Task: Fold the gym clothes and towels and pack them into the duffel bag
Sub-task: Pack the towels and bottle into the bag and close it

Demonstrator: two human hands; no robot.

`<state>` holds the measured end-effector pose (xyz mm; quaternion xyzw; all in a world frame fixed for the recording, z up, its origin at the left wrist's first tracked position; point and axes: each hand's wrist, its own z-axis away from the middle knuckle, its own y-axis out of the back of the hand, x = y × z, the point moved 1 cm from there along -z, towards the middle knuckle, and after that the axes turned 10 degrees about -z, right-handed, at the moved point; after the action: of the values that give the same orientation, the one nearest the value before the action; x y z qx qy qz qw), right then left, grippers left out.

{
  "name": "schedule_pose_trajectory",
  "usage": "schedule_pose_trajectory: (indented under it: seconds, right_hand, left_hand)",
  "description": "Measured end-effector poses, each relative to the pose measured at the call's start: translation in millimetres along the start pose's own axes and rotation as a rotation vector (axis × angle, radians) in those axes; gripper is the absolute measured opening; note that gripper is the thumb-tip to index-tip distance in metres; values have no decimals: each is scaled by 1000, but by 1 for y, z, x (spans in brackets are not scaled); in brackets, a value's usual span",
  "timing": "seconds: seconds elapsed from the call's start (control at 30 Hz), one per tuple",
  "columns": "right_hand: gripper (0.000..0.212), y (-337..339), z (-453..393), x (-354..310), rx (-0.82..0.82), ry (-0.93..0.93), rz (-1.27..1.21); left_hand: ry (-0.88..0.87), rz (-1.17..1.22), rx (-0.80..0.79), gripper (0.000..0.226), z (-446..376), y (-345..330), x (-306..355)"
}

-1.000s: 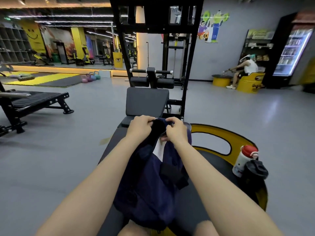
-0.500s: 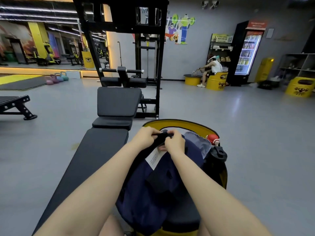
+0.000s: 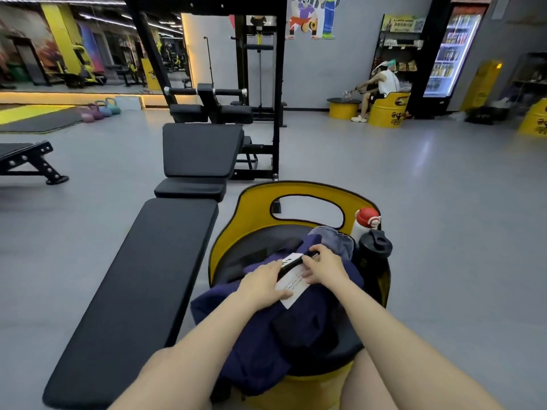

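A navy garment [image 3: 251,344] with a black waistband and a white tag [image 3: 291,287] lies bunched on the black seat of a yellow barrel chair [image 3: 225,241] in front of me. My left hand [image 3: 262,281] grips the waistband's left end, its fingers lying over the tag. My right hand [image 3: 324,267] pinches the waistband at its right end. A grey cloth [image 3: 336,241] lies crumpled just behind the garment. I cannot make out a duffel bag.
A white bottle with a red cap [image 3: 365,223] and a black shaker bottle [image 3: 374,251] stand at the chair's right edge, close to my right hand. A long black bench [image 3: 142,279] runs along the left. Another person [image 3: 381,84] sits far back.
Both hands carried the garment from above the bench to the right and lowered it onto the yellow chair's seat. My view turned right with them.
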<state>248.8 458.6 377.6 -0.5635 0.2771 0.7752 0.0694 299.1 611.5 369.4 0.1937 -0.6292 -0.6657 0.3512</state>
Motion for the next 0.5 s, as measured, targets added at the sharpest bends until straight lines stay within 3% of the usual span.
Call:
schedule_pose_trajectory:
  seconds: [0.13,0.23,0.37,0.5]
  right_hand:
    - [64,10,-4,14,-88,246,638]
    - [74,13,-10,12,-118,586,1101]
    - [88,7,-30,16,-405,674,1299]
    - [84,-4,-42,28,-476,635,1253]
  left_hand:
    - [88,-104,21,78,6,-27,-3]
    - [97,-144,22,79,8,-38,-2]
    - [105,-158,-18,93,9,-54,-6]
    - [138,-155,-36,90,8,-62,-12]
